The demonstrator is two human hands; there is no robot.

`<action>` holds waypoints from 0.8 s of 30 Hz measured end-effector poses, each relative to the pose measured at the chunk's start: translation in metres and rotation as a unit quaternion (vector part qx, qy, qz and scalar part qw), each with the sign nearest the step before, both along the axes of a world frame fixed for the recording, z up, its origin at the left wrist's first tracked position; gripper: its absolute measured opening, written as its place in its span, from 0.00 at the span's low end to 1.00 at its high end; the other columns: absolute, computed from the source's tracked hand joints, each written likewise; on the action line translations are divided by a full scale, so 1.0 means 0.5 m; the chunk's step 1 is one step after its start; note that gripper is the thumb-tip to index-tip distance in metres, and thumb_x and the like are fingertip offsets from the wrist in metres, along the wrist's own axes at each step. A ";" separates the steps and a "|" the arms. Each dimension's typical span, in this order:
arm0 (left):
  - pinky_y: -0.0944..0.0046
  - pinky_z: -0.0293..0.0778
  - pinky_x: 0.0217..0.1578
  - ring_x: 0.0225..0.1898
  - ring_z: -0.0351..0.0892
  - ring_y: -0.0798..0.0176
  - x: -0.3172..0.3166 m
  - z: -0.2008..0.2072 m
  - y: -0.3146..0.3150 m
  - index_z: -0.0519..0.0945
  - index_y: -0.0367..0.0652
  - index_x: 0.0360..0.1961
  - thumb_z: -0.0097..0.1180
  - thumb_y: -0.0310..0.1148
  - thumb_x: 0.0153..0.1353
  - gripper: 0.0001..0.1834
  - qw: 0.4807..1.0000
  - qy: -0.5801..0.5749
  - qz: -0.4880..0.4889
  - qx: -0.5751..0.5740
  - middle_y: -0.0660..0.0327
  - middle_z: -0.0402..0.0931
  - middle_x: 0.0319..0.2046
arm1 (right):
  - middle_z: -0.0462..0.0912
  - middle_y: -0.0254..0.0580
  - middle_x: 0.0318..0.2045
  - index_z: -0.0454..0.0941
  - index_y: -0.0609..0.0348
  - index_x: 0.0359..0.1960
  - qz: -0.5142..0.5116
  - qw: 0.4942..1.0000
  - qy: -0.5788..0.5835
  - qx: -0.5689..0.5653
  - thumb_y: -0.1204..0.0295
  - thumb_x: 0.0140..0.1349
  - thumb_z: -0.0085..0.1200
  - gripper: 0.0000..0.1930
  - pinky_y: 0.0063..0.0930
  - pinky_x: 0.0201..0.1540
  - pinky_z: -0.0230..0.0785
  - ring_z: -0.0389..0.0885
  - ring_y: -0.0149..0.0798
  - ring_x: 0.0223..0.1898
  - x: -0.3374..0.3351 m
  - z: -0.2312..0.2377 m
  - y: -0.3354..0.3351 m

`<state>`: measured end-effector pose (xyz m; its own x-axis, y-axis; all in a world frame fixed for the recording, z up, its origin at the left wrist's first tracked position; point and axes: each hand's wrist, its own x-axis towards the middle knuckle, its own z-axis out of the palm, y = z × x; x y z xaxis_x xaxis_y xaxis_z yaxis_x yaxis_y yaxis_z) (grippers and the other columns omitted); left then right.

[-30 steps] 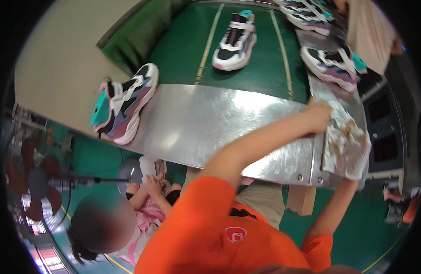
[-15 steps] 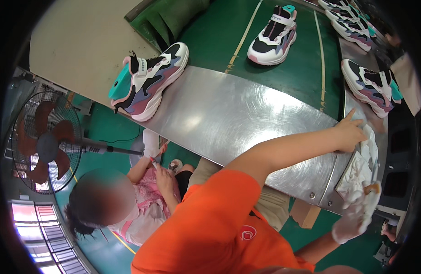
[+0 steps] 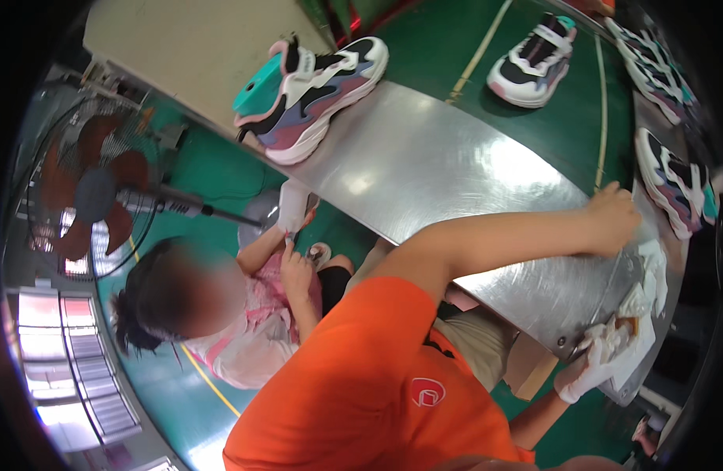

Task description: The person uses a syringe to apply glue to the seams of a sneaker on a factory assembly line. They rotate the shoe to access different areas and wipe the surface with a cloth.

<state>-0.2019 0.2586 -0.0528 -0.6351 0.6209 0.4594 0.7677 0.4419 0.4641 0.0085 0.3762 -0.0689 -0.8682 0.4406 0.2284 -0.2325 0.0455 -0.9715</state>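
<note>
Red-and-white logo (image 3: 428, 392) on orange shirt (image 3: 353, 369)
Left hand (image 3: 614, 220) curled, hold unclear; gloved right hand (image 3: 590, 369) half-curled at white cloth (image 3: 642, 343), grip unclear.

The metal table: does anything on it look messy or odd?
Yes: by the gloved right hand at the right end of the metal table, crumpled white material looks untidy, with a brown patch, perhaps a stain. The single glove looks odd, with the left hand bare.

A worker's white-gloved right-hand grip (image 3: 595, 365) touches crumpled white material (image 3: 637, 300) at 4 o'clock on a steel bench (image 3: 448, 157); the bare left-hand grip (image 3: 615, 221) is curled at 3. A strapped sneaker (image 3: 318, 100) stands just before 12, another sneaker (image 3: 531, 71) between 1 and 2, a pedestal fan (image 3: 96, 195) at 9.
</note>
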 end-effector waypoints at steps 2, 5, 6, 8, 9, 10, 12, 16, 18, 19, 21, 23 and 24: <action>0.44 0.71 0.48 0.48 0.77 0.43 0.004 0.019 -0.031 0.80 0.39 0.45 0.55 0.36 0.58 0.16 0.992 -0.115 0.007 0.045 0.47 0.81 0.39 | 0.75 0.45 0.40 0.51 0.70 0.70 0.005 1.000 0.014 -0.026 0.83 0.48 0.49 0.42 0.15 0.30 0.62 0.69 0.27 0.29 -0.015 0.002 -0.012; 0.45 0.73 0.45 0.44 0.78 0.41 -0.020 0.020 -0.049 0.79 0.40 0.47 0.55 0.37 0.59 0.17 0.988 -0.127 0.027 0.087 0.48 0.81 0.37 | 0.74 0.51 0.51 0.54 0.68 0.69 -0.061 0.997 -0.017 -0.034 0.82 0.46 0.55 0.43 0.23 0.45 0.68 0.74 0.35 0.44 -0.021 -0.007 -0.013; 0.46 0.73 0.47 0.46 0.77 0.41 -0.039 0.032 -0.057 0.79 0.40 0.49 0.55 0.38 0.59 0.18 0.988 -0.129 0.026 0.075 0.47 0.80 0.39 | 0.73 0.52 0.53 0.54 0.68 0.69 -0.063 0.997 -0.007 -0.042 0.81 0.46 0.56 0.44 0.25 0.48 0.67 0.74 0.36 0.46 -0.023 -0.011 -0.012; 0.48 0.72 0.51 0.50 0.75 0.42 -0.100 0.029 -0.041 0.76 0.40 0.51 0.56 0.39 0.59 0.21 0.998 -0.021 0.041 0.041 0.46 0.78 0.45 | 0.71 0.54 0.56 0.54 0.67 0.69 -0.066 0.996 -0.006 -0.058 0.78 0.45 0.57 0.44 0.29 0.54 0.66 0.73 0.39 0.50 -0.015 -0.010 -0.014; 0.48 0.70 0.53 0.52 0.73 0.42 -0.126 0.039 -0.028 0.75 0.39 0.53 0.57 0.40 0.59 0.23 0.999 -0.002 0.039 0.036 0.46 0.77 0.47 | 0.70 0.55 0.57 0.54 0.66 0.69 -0.069 0.995 -0.010 -0.069 0.77 0.45 0.58 0.44 0.30 0.57 0.65 0.73 0.40 0.51 -0.010 -0.005 -0.019; 0.49 0.69 0.55 0.54 0.72 0.42 -0.152 0.050 -0.005 0.74 0.38 0.54 0.57 0.42 0.59 0.25 0.999 0.018 0.038 0.033 0.45 0.76 0.49 | 0.71 0.56 0.56 0.53 0.67 0.68 -0.070 0.994 -0.021 -0.081 0.77 0.44 0.56 0.45 0.30 0.53 0.68 0.74 0.37 0.41 -0.008 0.010 -0.023; 0.49 0.69 0.56 0.56 0.71 0.42 -0.220 0.063 0.035 0.72 0.36 0.56 0.59 0.44 0.59 0.29 0.994 0.088 0.051 0.043 0.44 0.75 0.50 | 0.72 0.57 0.52 0.52 0.68 0.67 -0.072 0.994 -0.017 -0.080 0.76 0.41 0.55 0.45 0.26 0.37 0.72 0.72 0.30 0.23 -0.012 0.029 -0.040; 0.40 0.58 0.63 0.69 0.54 0.40 -0.359 0.070 0.134 0.65 0.36 0.63 0.63 0.59 0.52 0.47 0.991 0.069 0.113 -0.035 0.44 0.63 0.63 | 0.72 0.54 0.50 0.52 0.68 0.67 -0.050 0.998 0.043 -0.001 0.72 0.41 0.63 0.48 0.24 0.31 0.68 0.73 0.31 0.26 -0.007 -0.009 -0.024; 0.33 0.48 0.66 0.73 0.45 0.40 -0.383 0.064 0.173 0.62 0.38 0.67 0.63 0.65 0.48 0.53 0.989 0.021 0.121 -0.084 0.46 0.57 0.68 | 0.72 0.54 0.50 0.52 0.68 0.67 -0.054 0.998 0.036 -0.009 0.69 0.40 0.67 0.51 0.24 0.31 0.68 0.74 0.32 0.28 -0.009 -0.006 -0.030; 0.30 0.47 0.66 0.73 0.45 0.40 -0.379 0.055 0.187 0.63 0.39 0.67 0.63 0.64 0.48 0.53 0.986 0.029 0.130 -0.101 0.47 0.58 0.68 | 0.72 0.53 0.50 0.51 0.69 0.67 -0.058 0.998 0.032 -0.022 0.67 0.40 0.69 0.52 0.24 0.32 0.67 0.75 0.32 0.29 -0.012 0.001 -0.038; 0.28 0.48 0.64 0.72 0.48 0.41 -0.307 0.048 0.206 0.65 0.39 0.65 0.63 0.60 0.49 0.49 0.977 0.042 0.135 -0.161 0.47 0.61 0.66 | 0.72 0.54 0.51 0.50 0.71 0.68 -0.054 0.998 0.034 -0.024 0.61 0.41 0.72 0.56 0.22 0.31 0.66 0.76 0.34 0.31 0.000 -0.024 -0.035; 0.26 0.51 0.62 0.70 0.52 0.40 -0.213 -0.017 0.153 0.70 0.40 0.62 0.62 0.54 0.51 0.41 0.961 0.201 0.107 -0.159 0.44 0.64 0.64 | 0.72 0.56 0.51 0.48 0.72 0.69 -0.060 0.997 0.042 -0.011 0.61 0.44 0.70 0.55 0.21 0.30 0.66 0.75 0.34 0.31 -0.003 -0.014 -0.057; 0.26 0.50 0.63 0.70 0.52 0.39 -0.147 -0.030 0.118 0.72 0.41 0.60 0.62 0.51 0.53 0.37 0.966 0.212 0.069 -0.132 0.44 0.64 0.63 | 0.71 0.56 0.52 0.49 0.72 0.69 -0.058 0.997 0.042 0.009 0.62 0.44 0.68 0.54 0.22 0.30 0.66 0.75 0.34 0.32 -0.002 -0.021 -0.056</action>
<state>-0.2756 0.3176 -0.0676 -0.5090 0.6752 0.5338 0.7898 0.6130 -0.0223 0.0073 0.3481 -0.0793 -0.7889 0.5322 0.3072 -0.3052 0.0946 -0.9476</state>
